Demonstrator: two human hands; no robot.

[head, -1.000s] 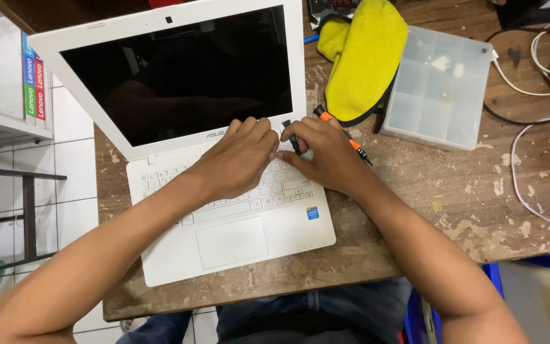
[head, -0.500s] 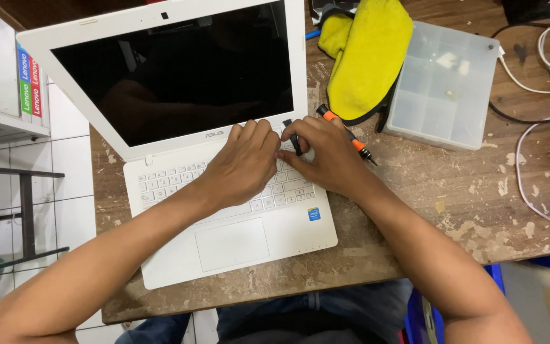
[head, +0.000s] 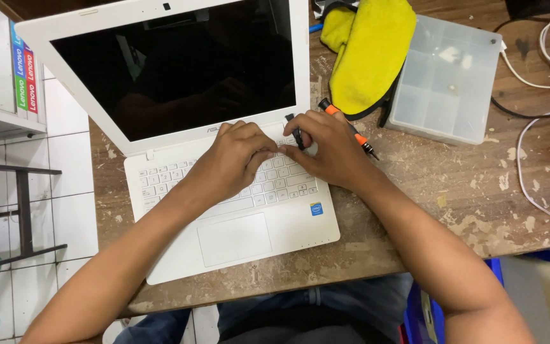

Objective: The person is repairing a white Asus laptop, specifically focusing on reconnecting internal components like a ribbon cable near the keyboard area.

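Note:
An open white laptop point(head: 179, 70) with a dark screen sits on a worn wooden table point(head: 453, 185). My left hand point(head: 233, 159) rests on the upper right of its keyboard point(head: 160, 181), fingertips pressed down by the right hand. My right hand point(head: 329, 150) pinches a small dark tool point(head: 296, 135) upright at the keyboard's top right. The two hands touch. An orange-and-black screwdriver point(head: 354, 132) lies on the table just behind my right hand, partly hidden by it.
A yellow cloth point(head: 370, 48) lies behind the hands. Right of it stands a clear plastic compartment box point(head: 447, 79). White and black cables point(head: 539, 159) run along the table's right side. Tiled floor and a shelf lie to the left.
The camera has shifted slightly. Both hands stay at the keyboard's top right, with only small finger movements around the dark tool.

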